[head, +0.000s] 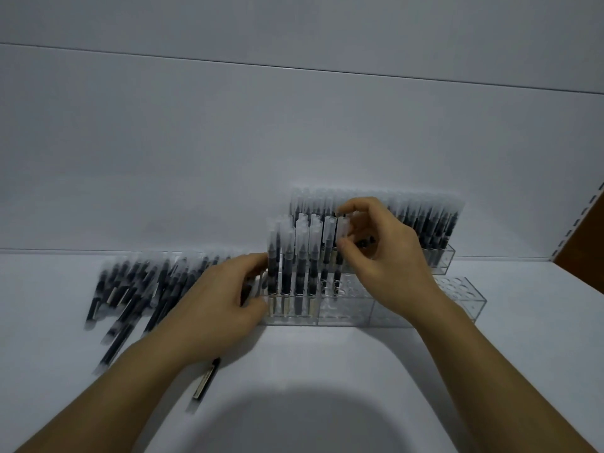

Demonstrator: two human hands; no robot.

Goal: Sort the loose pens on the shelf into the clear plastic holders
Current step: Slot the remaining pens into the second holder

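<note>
R hand pinches pen above holder; loose pens L, rack behind.

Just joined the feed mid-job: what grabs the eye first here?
At centre, the right hand pinches a pen upright over the partly filled front holder. To the left lies a big heap of loose pens, with the left hand at that holder's left end. Behind stands a back holder packed full of pens.
</note>
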